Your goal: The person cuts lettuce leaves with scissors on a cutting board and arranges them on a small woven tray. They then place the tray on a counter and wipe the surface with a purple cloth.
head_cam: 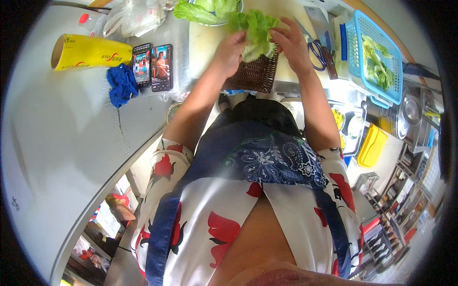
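A green lettuce leaf (254, 34) hangs above a dark brown woven basket (254, 75) and hides part of it. My left hand (229, 52) pinches the leaf's left side between thumb and fingers. At the leaf's right edge is my right hand (291, 44), its fingers bent and spread; whether it grips the leaf is unclear. More lettuce leaves (207, 10) lie in a bowl at the top, left of the held one. Under the bowl and basket is a pale cutting board (204, 50).
Scissors (317, 55) and a cleaver (327, 53) lie right of my right hand, beside a light blue plastic basket (375, 87) holding leaves. On the left are two phones (161, 68), a yellow film roll (93, 52), a blue cloth (121, 85) and a plastic bag (134, 18).
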`<action>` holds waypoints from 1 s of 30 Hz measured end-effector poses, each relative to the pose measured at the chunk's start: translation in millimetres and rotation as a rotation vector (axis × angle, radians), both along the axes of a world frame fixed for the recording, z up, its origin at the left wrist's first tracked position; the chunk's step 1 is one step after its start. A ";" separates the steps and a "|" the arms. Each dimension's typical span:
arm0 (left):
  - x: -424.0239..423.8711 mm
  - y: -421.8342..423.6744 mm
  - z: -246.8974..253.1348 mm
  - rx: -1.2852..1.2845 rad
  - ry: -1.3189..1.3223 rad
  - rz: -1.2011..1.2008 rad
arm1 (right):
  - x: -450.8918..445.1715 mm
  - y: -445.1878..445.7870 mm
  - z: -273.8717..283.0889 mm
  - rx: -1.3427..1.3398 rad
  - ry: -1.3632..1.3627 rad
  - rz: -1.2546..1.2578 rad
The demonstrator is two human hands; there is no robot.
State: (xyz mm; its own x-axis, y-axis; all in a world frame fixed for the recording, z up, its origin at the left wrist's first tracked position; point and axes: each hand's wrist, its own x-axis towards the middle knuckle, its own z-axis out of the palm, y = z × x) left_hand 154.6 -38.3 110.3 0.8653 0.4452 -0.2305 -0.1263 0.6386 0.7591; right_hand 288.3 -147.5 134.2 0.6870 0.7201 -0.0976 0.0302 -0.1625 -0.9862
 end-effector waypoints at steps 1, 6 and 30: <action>-1.0 -7.8 -6.3 -0.037 0.028 -0.041 | 0.4 1.8 -3.5 -0.037 0.005 0.036; -3.3 -18.7 -46.2 -0.069 0.098 -0.052 | 16.5 12.4 -58.5 -0.129 -0.446 0.095; 33.3 144.9 -97.1 0.127 0.403 0.978 | -1.7 60.8 -36.3 -0.319 -0.255 0.009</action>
State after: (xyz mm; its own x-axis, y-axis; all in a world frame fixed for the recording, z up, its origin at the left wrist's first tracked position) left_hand 187.9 106.5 13.2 -0.0115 0.9464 -0.3227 -0.2662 0.3081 0.9133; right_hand 286.6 -86.7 97.9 0.7116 0.6875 -0.1448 0.2702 -0.4580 -0.8469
